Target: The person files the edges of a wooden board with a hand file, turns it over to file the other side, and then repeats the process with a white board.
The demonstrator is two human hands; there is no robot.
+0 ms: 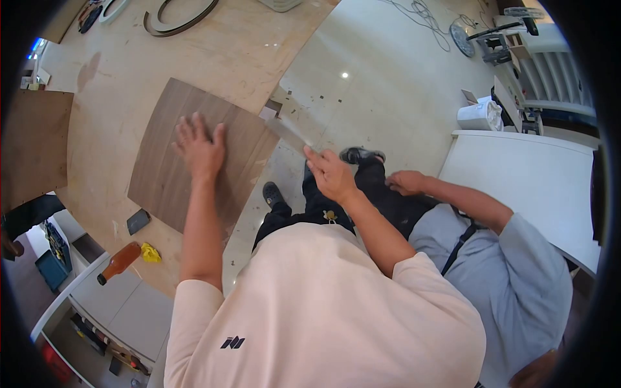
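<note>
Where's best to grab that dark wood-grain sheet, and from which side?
Take the wood-grain sheet by its right edge, from the floor side: it lies flat on the plywood bench, and that edge seems to meet the bench's rim, where fingers could get under. Left hand presses flat on it; right hand holds a grey strip.

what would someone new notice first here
The left hand, spread flat on a dark wood panel that lies on the pale plywood table, stands out first. At the panel's right edge, the right hand holds a flat grey tool. A second person, in a grey shirt, is close on the right.
</note>
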